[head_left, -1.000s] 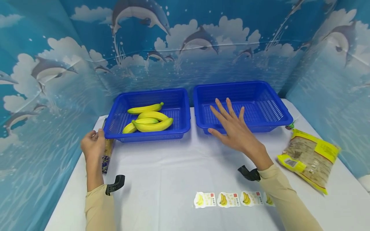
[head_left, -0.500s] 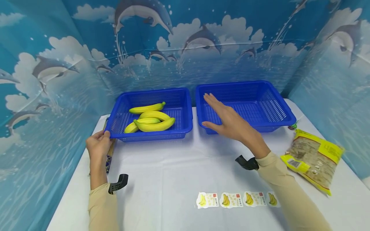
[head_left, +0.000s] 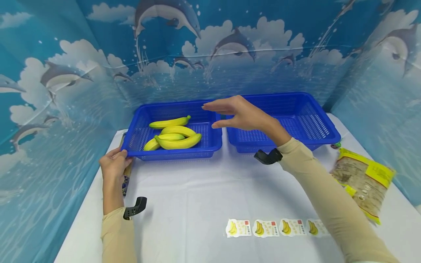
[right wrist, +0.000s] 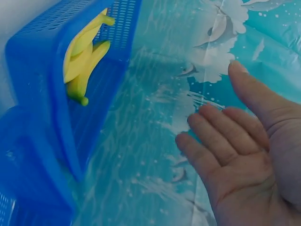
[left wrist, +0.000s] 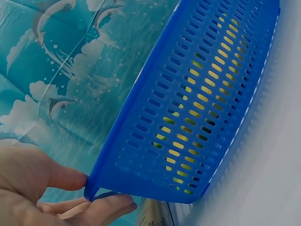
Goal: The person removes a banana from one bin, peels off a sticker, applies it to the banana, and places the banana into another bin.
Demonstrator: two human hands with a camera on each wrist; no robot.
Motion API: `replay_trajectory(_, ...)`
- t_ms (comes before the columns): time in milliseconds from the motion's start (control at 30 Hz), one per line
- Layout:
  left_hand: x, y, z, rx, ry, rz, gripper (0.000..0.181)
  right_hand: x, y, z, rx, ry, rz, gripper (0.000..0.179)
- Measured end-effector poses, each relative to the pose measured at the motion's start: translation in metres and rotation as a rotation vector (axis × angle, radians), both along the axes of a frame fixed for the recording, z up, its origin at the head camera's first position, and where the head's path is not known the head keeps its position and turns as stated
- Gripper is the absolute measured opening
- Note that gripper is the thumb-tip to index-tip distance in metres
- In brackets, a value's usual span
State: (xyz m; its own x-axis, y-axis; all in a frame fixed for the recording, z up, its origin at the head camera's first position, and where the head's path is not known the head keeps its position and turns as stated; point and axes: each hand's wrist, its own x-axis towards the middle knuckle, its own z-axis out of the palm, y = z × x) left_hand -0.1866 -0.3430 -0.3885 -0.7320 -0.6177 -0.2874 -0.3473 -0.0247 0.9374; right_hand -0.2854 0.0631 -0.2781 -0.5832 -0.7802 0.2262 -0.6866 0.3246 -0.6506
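At its front left corner, the left blue plastic basket point(head_left: 174, 154) is pinched by my left hand point(head_left: 113, 166). The left wrist view shows the thumb on top of the basket rim point(left wrist: 123, 117) and the fingers beneath it. Several yellow bananas point(head_left: 179, 142) lie inside that basket. My right hand point(head_left: 241, 114) hangs in the air over the gap between the two baskets, thumb apart from the extended fingers. Its palm point(right wrist: 249, 183) holds nothing in the right wrist view. Behind it stands the right blue basket point(head_left: 289, 146), partly covered by the hand and forearm.
Banana stickers point(head_left: 238, 228) lie in a row near the front of the white table point(head_left: 164, 204). A yellow and brown bag point(head_left: 365, 179) sits at the right. A long patterned packet point(head_left: 126, 182) lies beside the left hand. A dolphin-print curtain point(head_left: 210, 47) surrounds the table.
My left hand has moved onto the left basket's corner and taken hold of its rim. My right hand has moved left from over the right basket, its spread fingers coming closer together.
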Motion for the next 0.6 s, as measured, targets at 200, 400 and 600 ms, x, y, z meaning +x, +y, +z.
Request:
replay_trajectory(200,-0.001,-0.004,-0.003,0.063,0.023,0.008,0.052,-0.033,-0.029,0.002,-0.048,-0.17,0.114,0.059)
replay_trajectory(400,-0.001,-0.006,-0.003,0.078,0.024,0.004,0.051,-0.064,-0.058,-0.008,-0.082,-0.284,0.152,0.056)
replay_trajectory(600,0.001,-0.006,-0.002,0.077,0.042,-0.004,0.051,-0.092,-0.084,-0.023,-0.074,-0.351,0.125,0.055)
